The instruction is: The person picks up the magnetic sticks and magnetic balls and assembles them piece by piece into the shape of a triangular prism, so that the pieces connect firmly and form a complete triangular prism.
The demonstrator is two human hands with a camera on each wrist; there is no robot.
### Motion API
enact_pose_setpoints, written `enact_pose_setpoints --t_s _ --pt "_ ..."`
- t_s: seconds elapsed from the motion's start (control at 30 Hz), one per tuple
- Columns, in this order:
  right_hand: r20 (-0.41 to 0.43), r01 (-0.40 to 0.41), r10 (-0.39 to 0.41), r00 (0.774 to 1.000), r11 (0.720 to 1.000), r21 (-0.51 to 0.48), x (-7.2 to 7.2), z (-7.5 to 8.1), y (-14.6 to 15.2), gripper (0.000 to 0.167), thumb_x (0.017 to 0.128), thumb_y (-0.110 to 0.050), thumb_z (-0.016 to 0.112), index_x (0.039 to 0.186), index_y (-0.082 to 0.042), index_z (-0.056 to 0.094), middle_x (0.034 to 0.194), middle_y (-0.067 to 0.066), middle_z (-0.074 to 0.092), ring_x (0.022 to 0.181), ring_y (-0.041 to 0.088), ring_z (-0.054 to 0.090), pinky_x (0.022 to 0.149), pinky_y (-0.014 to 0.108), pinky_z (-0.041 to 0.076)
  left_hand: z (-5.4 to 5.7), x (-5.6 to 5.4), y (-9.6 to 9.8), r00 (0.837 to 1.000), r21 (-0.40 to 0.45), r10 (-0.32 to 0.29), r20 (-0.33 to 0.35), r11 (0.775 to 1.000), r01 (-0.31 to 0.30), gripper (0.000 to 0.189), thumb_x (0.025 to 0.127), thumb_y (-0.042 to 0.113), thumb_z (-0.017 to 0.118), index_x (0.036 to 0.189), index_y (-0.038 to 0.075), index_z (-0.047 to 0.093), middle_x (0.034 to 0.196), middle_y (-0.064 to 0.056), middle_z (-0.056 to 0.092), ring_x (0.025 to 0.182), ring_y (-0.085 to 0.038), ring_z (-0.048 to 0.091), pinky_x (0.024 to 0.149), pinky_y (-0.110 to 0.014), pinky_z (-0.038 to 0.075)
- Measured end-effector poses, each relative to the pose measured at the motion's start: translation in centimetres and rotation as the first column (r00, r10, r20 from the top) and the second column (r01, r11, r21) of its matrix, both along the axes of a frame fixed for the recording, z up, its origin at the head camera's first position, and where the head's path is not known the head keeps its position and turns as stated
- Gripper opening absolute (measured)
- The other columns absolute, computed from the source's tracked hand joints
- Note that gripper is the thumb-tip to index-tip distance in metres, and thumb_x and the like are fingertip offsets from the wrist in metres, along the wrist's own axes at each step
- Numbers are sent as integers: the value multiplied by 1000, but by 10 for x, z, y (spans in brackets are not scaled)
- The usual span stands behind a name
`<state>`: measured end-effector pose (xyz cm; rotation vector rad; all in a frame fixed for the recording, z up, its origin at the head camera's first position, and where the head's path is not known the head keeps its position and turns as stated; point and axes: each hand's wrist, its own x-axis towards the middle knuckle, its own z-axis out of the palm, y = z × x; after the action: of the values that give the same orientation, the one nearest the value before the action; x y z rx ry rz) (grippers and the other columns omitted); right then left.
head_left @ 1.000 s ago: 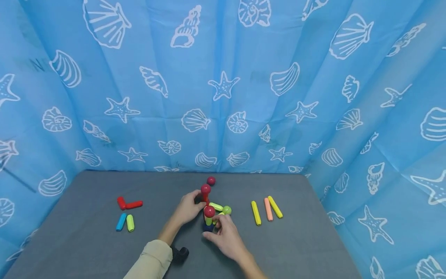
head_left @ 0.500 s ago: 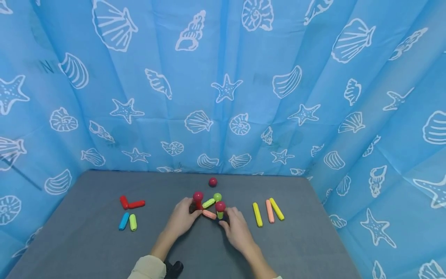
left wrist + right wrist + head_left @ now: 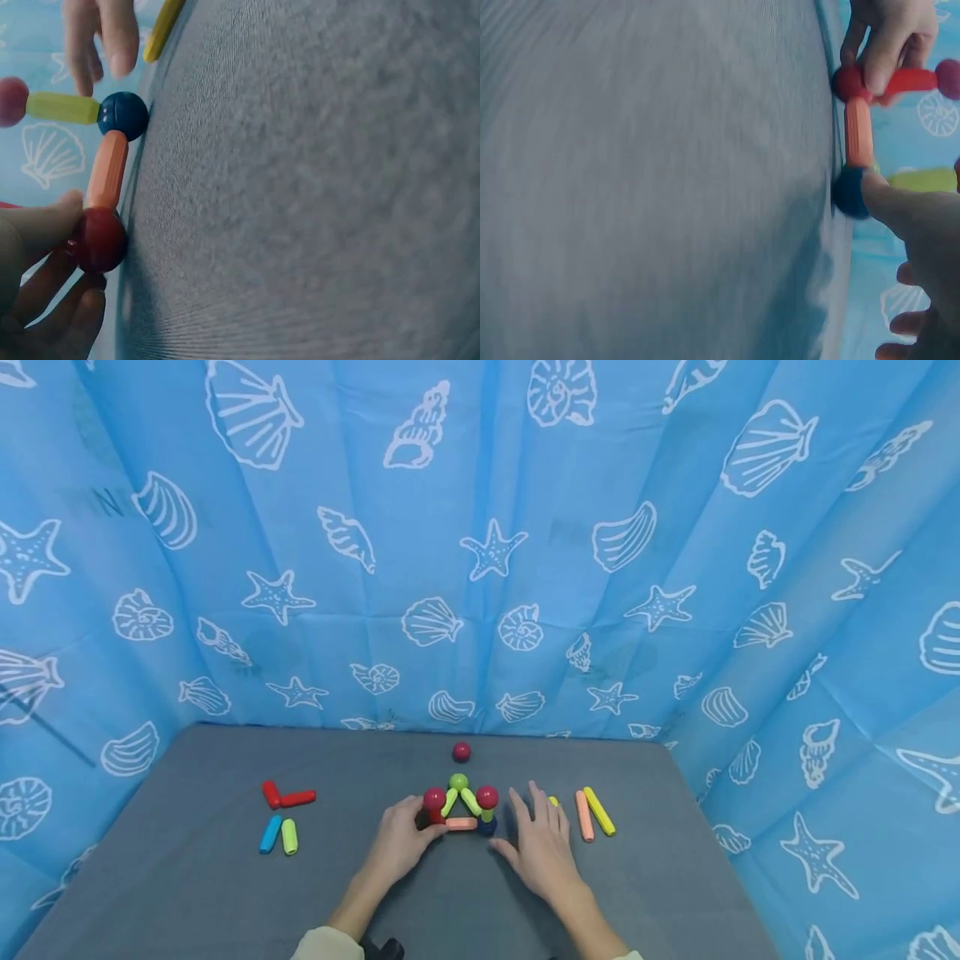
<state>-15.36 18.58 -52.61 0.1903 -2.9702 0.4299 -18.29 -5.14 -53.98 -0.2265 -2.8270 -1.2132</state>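
A triangular ball-and-rod toy model lies mid-table. A salmon rod (image 3: 461, 823) forms its near side, between a red ball (image 3: 101, 244) and a dark blue ball (image 3: 124, 116). Two lime rods run back to a green ball (image 3: 459, 782). From the red ball rises a red rod (image 3: 911, 80), topped by a crimson ball (image 3: 434, 799); a lime rod (image 3: 61, 108) on the blue ball carries another crimson ball (image 3: 487, 797). My left hand (image 3: 397, 837) pinches the red ball between thumb and fingers. Fingers spread, my right hand (image 3: 542, 843) is beside the blue ball.
One crimson ball (image 3: 461, 752) sits alone behind the model. At left lie red rods (image 3: 297, 798), a blue rod (image 3: 271, 834) and a lime rod (image 3: 289, 837). Right of my right hand are a salmon rod (image 3: 584, 816) and yellow rods (image 3: 600, 811). A shell-print curtain (image 3: 480, 635) hangs behind the table.
The model has turned, its salmon rod now level in front and the green ball at the back. My right hand has let go and moved right; my left hand still holds the red-ball corner.
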Motion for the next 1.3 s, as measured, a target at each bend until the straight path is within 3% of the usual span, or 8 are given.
enact_pose_setpoints --t_s 0.17,0.33,0.5,0.7,0.83,0.93,1.13,1.3 --pt "76 16 -19 997 999 36 0 0 15 102 79 -60 81 158 -13 37 167 24 24 151 52 26 118 71 26 0 0 -3 1000 15 8 3 1000 -8 25 78 23 89 98 16 75 90 3 70 83 -10 61 79 -36 59" --pt "125 36 -36 991 999 0 0 -3 22 107 76 -56 85 158 -11 34 165 26 25 149 54 28 116 72 29 -2 -2 0 1000 44 15 18 999 -16 26 78 24 89 98 15 76 94 1 73 86 -11 64 80 -38 60" --pt "29 16 -15 999 999 -31 2 -6 22 85 84 -34 84 153 -8 43 157 27 38 132 48 47 105 63 44 -1 -2 3 1000 48 28 12 998 -28 27 77 22 90 99 14 77 96 -1 76 90 -14 68 84 -41 60" --pt "-101 -37 30 994 997 -72 4 -6 19 55 87 4 75 139 -4 57 132 24 59 109 38 60 90 50 55 4 -3 3 998 39 38 50 998 -40 30 76 20 90 101 11 77 96 -3 76 88 -15 67 86 -43 60" --pt "-122 -52 39 992 993 -106 2 1 15 52 85 9 74 133 -2 60 113 16 68 99 29 65 84 44 56 5 -3 3 997 21 43 70 999 -45 34 76 21 90 105 9 77 98 -4 77 90 -16 68 87 -43 60" --pt "-154 -54 28 988 985 -166 -4 15 11 52 84 6 76 133 -1 60 109 12 69 99 25 65 86 42 57 5 -4 3 997 10 44 67 999 -45 35 76 21 90 106 9 78 99 -4 77 91 -16 68 87 -43 60" --pt "-277 -112 3 961 919 -377 -23 66 -3 46 88 -4 78 132 -4 61 110 9 63 100 20 67 89 36 60 6 -3 2 998 13 39 49 999 -39 32 76 21 90 103 10 78 96 -4 77 89 -15 68 85 -42 60" --pt "-449 -305 59 892 811 -499 -33 89 -25 37 88 -6 79 121 -4 63 105 8 65 97 20 71 85 34 62 6 -4 2 996 26 47 70 998 -49 32 75 20 91 102 9 78 95 -4 77 87 -15 68 85 -43 60"
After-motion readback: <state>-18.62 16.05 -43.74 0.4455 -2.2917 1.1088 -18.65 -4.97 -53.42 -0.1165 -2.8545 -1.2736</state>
